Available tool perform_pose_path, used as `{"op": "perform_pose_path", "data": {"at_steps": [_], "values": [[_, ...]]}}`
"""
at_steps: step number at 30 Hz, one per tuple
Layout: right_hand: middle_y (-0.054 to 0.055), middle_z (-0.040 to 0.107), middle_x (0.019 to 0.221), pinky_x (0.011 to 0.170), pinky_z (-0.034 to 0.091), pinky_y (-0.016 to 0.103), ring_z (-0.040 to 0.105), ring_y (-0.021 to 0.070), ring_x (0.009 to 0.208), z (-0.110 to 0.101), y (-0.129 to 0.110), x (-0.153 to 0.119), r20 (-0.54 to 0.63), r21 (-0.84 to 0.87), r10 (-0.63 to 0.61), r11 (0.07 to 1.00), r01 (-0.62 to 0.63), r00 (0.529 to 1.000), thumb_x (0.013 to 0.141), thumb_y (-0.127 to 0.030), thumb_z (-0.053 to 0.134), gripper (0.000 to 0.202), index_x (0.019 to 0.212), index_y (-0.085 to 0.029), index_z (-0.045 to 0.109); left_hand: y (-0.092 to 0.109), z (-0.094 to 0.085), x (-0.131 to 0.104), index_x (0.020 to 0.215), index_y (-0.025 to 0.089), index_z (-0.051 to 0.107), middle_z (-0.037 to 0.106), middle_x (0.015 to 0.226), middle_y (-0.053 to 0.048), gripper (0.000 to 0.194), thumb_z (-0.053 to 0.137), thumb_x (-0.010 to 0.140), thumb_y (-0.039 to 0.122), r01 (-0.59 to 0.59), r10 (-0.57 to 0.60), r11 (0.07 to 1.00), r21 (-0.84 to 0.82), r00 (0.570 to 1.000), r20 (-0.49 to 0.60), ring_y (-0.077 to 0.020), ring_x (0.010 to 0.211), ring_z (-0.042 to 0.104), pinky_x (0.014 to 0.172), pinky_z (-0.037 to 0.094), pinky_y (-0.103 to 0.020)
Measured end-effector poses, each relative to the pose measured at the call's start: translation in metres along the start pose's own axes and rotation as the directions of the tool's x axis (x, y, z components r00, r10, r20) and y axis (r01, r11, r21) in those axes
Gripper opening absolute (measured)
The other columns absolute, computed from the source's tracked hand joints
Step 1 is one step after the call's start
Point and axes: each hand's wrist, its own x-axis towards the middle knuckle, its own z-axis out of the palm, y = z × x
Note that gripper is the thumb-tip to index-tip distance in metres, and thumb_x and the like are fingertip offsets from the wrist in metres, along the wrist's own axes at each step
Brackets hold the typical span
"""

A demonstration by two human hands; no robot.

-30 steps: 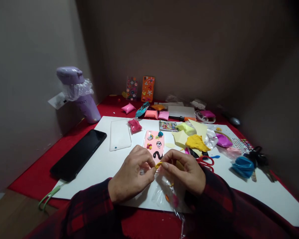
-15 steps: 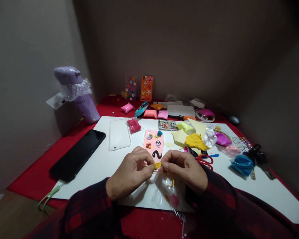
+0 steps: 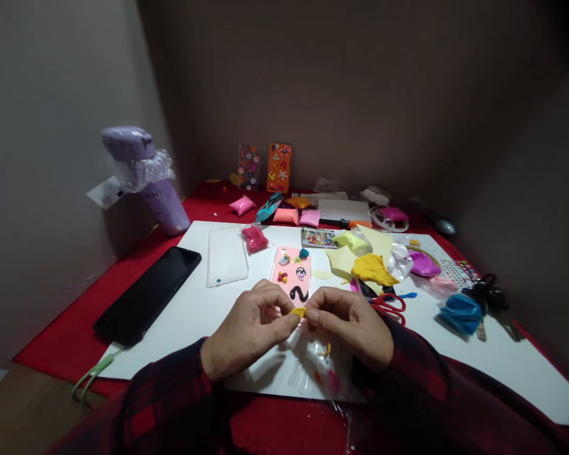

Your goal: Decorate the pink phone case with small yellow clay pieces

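A small piece of yellow clay (image 3: 298,311) is pinched between the fingertips of both hands. My left hand (image 3: 252,325) grips its left end, and my right hand (image 3: 351,321) holds the right end. Just beyond the fingers lies a pink phone case (image 3: 291,265) decorated with small clay shapes, among them a black squiggle (image 3: 298,294); its lower part is partly hidden by the hands. Under my right hand is a clear plastic bag (image 3: 320,363) with coloured bits in it. A larger lump of yellow clay (image 3: 373,270) rests to the right.
Left are a black phone (image 3: 146,294), a clear phone case (image 3: 227,256) and a purple bottle (image 3: 165,202). Red-handled scissors (image 3: 391,306), a blue packet (image 3: 461,314) and keys (image 3: 507,322) lie right on the white board (image 3: 180,341). Two decorated cases (image 3: 279,167) lean at the back.
The fingertips have drawn slightly closer together, and less of the yellow clay shows between them. Everything else looks the same.
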Motion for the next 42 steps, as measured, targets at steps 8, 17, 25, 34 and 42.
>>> {"op": "perform_pose_path", "data": {"at_steps": [8, 17, 25, 34, 42], "values": [[0.003, 0.062, 0.067, 0.057, 0.042, 0.026, 0.054, 0.0132, 0.061, -0.001, 0.001, -0.001, 0.001, -0.022, -0.007, 1.0, 0.007, 1.0, 0.071, -0.035, 0.064, 0.021, 0.071, -0.015, 0.059, -0.004, 0.0, 0.0, 0.066, 0.016, 0.058, 0.053, 0.074, -0.002, 0.016, 0.058, 0.076, 0.029, 0.006, -0.005, 0.999, -0.033, 1.0, 0.012, -0.0146, 0.072, 0.049, 0.067, 0.042, -0.029], [0.002, 0.058, 0.066, 0.056, 0.042, 0.027, 0.052, 0.0144, 0.061, -0.006, 0.002, -0.001, -0.106, -0.317, -0.282, 0.918, 0.236, 0.954, 0.078, -0.027, 0.057, 0.013, 0.07, -0.017, 0.059, 0.003, -0.003, -0.002, 0.078, 0.018, 0.064, 0.056, 0.079, -0.004, 0.019, 0.053, 0.08, 0.033, 0.021, -0.02, 1.0, 0.015, 0.999, -0.05, -0.0159, 0.075, 0.052, 0.072, 0.043, -0.032], [0.005, 0.059, 0.072, 0.062, 0.04, 0.034, 0.052, 0.0179, 0.068, -0.008, 0.005, -0.003, 0.027, -0.513, -0.669, 0.628, 0.585, 0.742, 0.08, -0.01, 0.054, 0.01, 0.083, -0.017, 0.061, 0.002, -0.003, -0.002, 0.091, 0.014, 0.059, 0.064, 0.077, -0.005, 0.023, 0.053, 0.081, 0.034, 0.198, -0.176, 0.895, -0.4, 0.98, 0.092, -0.0152, 0.074, 0.06, 0.068, 0.046, -0.027], [0.007, 0.059, 0.072, 0.063, 0.038, 0.036, 0.052, 0.019, 0.068, -0.008, 0.006, -0.002, 0.081, -0.536, -0.674, 0.591, 0.603, 0.734, 0.079, -0.009, 0.052, 0.011, 0.083, -0.015, 0.061, 0.003, -0.003, -0.001, 0.077, 0.012, 0.057, 0.064, 0.07, -0.004, 0.01, 0.06, 0.074, 0.021, 0.261, -0.233, 0.842, -0.472, 0.965, 0.118, -0.0124, 0.062, 0.059, 0.056, 0.045, -0.024], [0.007, 0.06, 0.071, 0.064, 0.04, 0.035, 0.054, 0.0199, 0.069, -0.006, 0.001, -0.005, -0.03, -0.533, -0.499, 0.741, 0.408, 0.866, 0.08, -0.023, 0.052, 0.014, 0.076, -0.014, 0.062, 0.005, -0.004, 0.0, 0.077, 0.011, 0.057, 0.062, 0.065, -0.003, 0.013, 0.06, 0.074, 0.024, 0.288, -0.269, 0.865, -0.41, 0.957, 0.105, -0.0061, 0.049, 0.046, 0.043, 0.033, -0.018]]}}
